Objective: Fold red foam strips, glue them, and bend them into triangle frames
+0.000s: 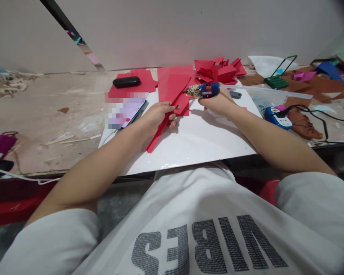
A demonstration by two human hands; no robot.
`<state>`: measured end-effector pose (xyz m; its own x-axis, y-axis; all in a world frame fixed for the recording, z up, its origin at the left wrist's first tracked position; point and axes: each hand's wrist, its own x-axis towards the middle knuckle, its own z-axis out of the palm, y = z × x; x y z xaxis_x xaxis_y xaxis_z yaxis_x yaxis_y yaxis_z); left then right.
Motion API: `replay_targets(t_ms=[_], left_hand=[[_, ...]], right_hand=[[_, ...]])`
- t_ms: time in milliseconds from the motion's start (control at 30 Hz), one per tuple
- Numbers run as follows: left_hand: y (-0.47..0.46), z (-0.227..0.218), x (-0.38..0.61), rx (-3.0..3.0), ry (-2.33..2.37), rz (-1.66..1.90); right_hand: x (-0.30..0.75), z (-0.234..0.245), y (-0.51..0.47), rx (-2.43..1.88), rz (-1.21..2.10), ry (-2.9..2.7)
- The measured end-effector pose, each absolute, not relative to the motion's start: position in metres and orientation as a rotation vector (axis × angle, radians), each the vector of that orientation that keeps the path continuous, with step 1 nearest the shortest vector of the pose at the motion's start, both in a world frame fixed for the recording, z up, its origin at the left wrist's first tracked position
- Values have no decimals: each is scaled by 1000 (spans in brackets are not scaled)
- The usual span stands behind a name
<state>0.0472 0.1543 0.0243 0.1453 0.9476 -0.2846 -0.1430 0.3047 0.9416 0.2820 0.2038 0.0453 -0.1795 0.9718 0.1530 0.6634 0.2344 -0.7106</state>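
Tabletop (83,91) under white board (200,141), pale wall (160,34) behind (left hand (164,114) in pinch on red paper (159,134), right hand (216,103) around glue gun (208,90)).

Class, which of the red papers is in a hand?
The long folded piece in the left hand; the sheets behind it, those under the black case and the jumbled pile lie unheld.

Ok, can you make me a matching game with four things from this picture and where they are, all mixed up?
1. glue gun
2. black case
3. folded red strip
4. blue box

A. lying on red paper
B. right of the white board
C. in the right hand
D. in the left hand

Pairs: 1-C, 2-A, 3-D, 4-B
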Motion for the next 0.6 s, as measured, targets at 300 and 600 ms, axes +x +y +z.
replay_targets(t_ms=[300, 600], left_hand=[[153, 25, 47, 921, 1121, 969], [154, 26, 49, 871, 1152, 994]], right_hand=[[282, 44, 204, -1482, 629, -1964], [279, 37, 209, -1462, 616, -2043]])
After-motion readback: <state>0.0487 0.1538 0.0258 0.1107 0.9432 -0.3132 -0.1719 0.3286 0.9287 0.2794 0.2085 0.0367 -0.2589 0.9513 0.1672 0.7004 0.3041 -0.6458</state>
